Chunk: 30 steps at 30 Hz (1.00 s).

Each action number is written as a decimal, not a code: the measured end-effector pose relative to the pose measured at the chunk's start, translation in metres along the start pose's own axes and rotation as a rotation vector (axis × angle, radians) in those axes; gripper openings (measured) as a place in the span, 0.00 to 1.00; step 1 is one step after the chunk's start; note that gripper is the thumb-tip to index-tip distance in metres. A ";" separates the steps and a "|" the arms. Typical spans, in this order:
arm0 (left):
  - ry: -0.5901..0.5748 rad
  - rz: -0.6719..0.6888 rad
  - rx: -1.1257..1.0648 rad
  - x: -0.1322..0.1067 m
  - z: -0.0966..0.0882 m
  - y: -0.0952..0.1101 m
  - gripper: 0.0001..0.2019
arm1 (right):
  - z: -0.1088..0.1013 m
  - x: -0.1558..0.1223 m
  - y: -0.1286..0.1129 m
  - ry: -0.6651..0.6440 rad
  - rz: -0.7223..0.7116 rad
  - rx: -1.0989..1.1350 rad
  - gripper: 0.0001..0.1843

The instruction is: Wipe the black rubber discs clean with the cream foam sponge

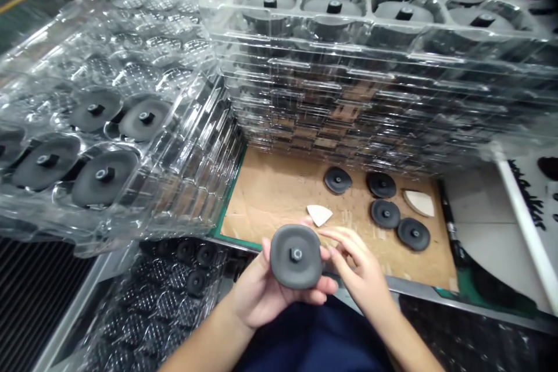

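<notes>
My left hand (261,296) is closed around a dark grey rounded-square disc (285,270) with a short black post at its centre, post facing up. Thumb and fingers grip the disc at its edges. At its right edge is my right hand (355,267), thumb and fingers half bent and apart, with nothing visible between them. Whether its fingertips touch the disc I cannot tell. Just beyond the disc, a white triangular pad (319,214) appears to lie on the cardboard sheet (270,186).
Several similar discs (385,213) and a second pale pad (418,203) lie on the cardboard at right. Behind rises a tall stack of clear plastic trays (349,87). Another tray stack (183,139) stands at left, partly filled with discs. A lower tray (152,302) sits bottom left.
</notes>
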<state>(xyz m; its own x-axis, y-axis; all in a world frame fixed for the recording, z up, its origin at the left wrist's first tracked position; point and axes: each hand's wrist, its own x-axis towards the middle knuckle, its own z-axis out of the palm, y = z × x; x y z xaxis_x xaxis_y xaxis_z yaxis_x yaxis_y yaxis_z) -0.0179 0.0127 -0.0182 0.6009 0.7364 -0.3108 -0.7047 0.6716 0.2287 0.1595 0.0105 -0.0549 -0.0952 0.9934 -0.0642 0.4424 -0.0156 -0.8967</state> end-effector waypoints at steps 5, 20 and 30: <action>0.221 0.562 0.823 0.006 -0.007 -0.005 0.46 | -0.003 -0.001 0.001 0.077 0.068 0.042 0.10; 0.031 0.790 1.690 0.012 -0.015 -0.009 0.51 | -0.029 -0.001 -0.040 -0.065 0.168 0.376 0.10; -0.017 0.252 1.324 -0.001 0.003 -0.010 0.49 | -0.052 0.000 -0.051 -0.516 0.342 0.847 0.11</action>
<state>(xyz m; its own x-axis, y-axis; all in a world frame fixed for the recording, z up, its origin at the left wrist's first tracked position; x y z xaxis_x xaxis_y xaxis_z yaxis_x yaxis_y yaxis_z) -0.0098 0.0057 -0.0173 0.5211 0.8451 -0.1193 0.0894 0.0849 0.9924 0.1832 0.0175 0.0139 -0.5397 0.7551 -0.3722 -0.2323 -0.5586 -0.7963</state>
